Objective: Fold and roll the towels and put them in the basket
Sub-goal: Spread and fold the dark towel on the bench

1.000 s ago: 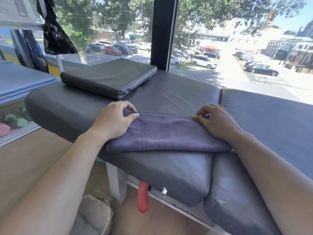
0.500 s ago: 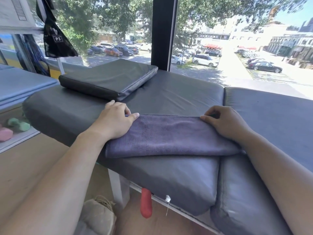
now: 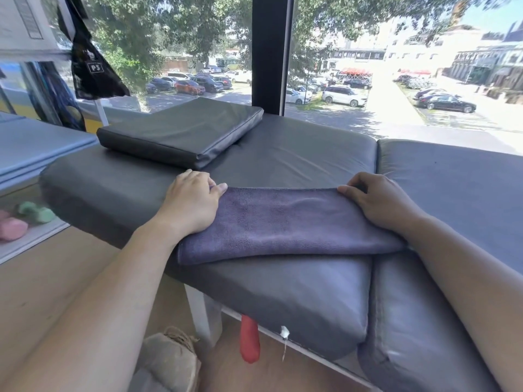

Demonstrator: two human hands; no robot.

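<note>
Letters "P5" mark the black bag above the towel.

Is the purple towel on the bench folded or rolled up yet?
Folded, not rolled: the towel lies flat as a layered band, left hand and right hand at its ends.

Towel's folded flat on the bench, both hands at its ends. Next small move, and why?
Probably start rolling from one short end. The purple towel lies as a flat folded strip on the grey bench, the left hand and right hand pinch its far corners, and no roll shows yet.
</note>
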